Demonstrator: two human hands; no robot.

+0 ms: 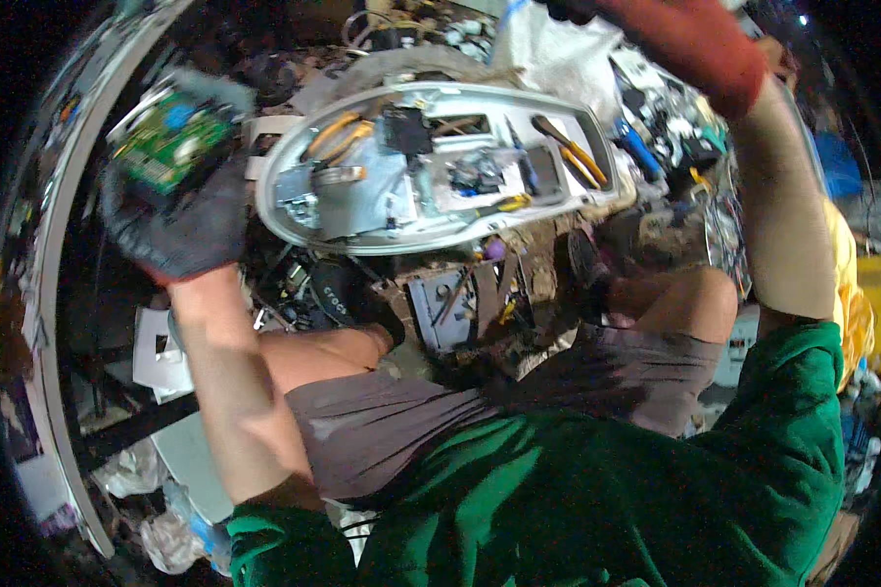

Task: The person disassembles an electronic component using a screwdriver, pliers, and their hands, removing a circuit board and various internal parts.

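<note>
Small tools (455, 299) are held in a shallow grey tray (425, 311) nearest the body; beyond it, to the left, a green circuit board (169, 147) is held up in the gloved left hand (174, 223), its fingers curled partly closed around the board. Farther off, orange-handled pliers (347, 146) are laid in a pale oval tub (364, 247). At the upper edge, the red-gloved right hand (697, 44) is partly cut off, and whether its fingers are spread or gripping anything cannot be told.

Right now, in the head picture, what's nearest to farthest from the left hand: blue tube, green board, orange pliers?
1. Green board, in the left hand.
2. Orange pliers, left side of the tray.
3. Blue tube, past the tray's right end.
</note>
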